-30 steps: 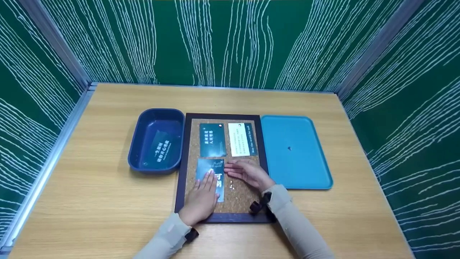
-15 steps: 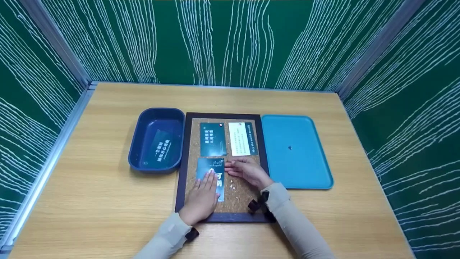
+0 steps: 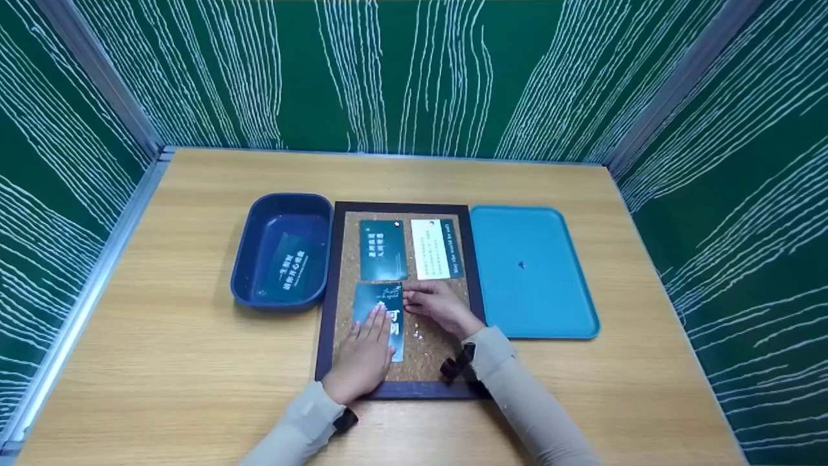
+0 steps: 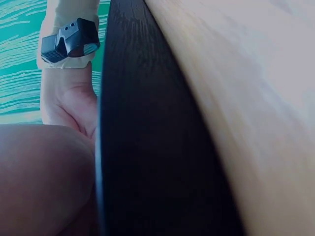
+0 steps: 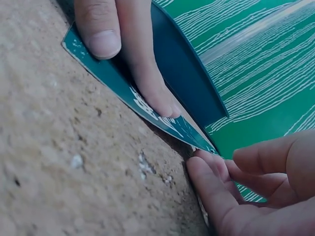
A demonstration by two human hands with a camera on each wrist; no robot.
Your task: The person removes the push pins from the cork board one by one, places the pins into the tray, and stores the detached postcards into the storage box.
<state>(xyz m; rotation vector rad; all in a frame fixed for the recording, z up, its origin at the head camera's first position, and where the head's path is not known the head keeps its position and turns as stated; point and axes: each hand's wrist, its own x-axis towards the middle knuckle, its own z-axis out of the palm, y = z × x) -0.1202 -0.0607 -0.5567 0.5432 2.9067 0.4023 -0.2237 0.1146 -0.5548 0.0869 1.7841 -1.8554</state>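
On the framed cork board (image 3: 427, 366), my left hand (image 3: 362, 359) lies with fingers straight on a blue-green printed card (image 3: 378, 294), pressing it flat. My right hand (image 3: 443, 307) is beside the card's upper right edge. In the right wrist view, its fingertips (image 5: 197, 167) meet the card's corner, with thumb and forefinger tips close together; I cannot tell whether they hold something small. Above are a dark green card (image 3: 381, 252) and a white-and-green card (image 3: 430, 252), each with a small pin at its top. The left wrist view is mostly the board's dark frame (image 4: 142, 118).
Left of the board stands a dark blue bin (image 3: 242, 259) with another green card (image 3: 294, 272) inside. A turquoise tray (image 3: 537, 298) lies on the right, holding one tiny pin (image 3: 521, 265). Green patterned panels (image 3: 414, 77) enclose the wooden table (image 3: 162, 362).
My right hand has shifted slightly upward along the card's edge, its fingers drawing closer together, and its wrist moved a little left. The left hand stays in place on the card.
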